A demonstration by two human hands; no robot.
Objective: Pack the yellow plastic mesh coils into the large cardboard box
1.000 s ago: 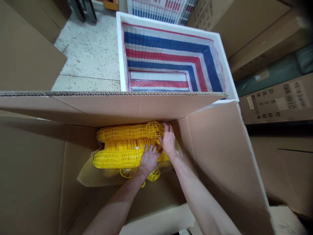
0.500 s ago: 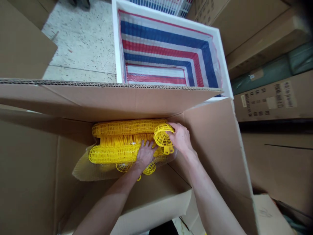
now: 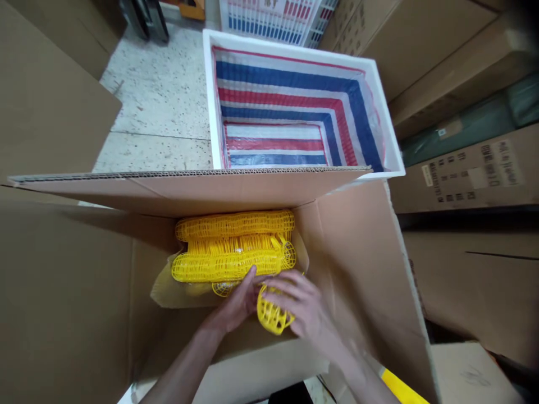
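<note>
My right hand is closed around a small yellow plastic mesh basket, held low in the near part of a large cardboard box. Just left of it, my left hand is half opened toward the basket, thumb raised and apart; whether it touches the basket is unclear. Beyond both hands, rows of nested yellow mesh baskets lie on their sides on a clear plastic bag. One loose mesh basket shows at the near edge of the rows.
Past the box's raised far flap stands a white crate with a red, white and blue striped liner. Another crate is behind it. Cardboard cartons are stacked along the right. Something yellow lies at the lower right.
My right hand has brought a yellow basket from the right end of the rows down toward me. My left hand has come off the rows and moved beside it. The view has shifted.
</note>
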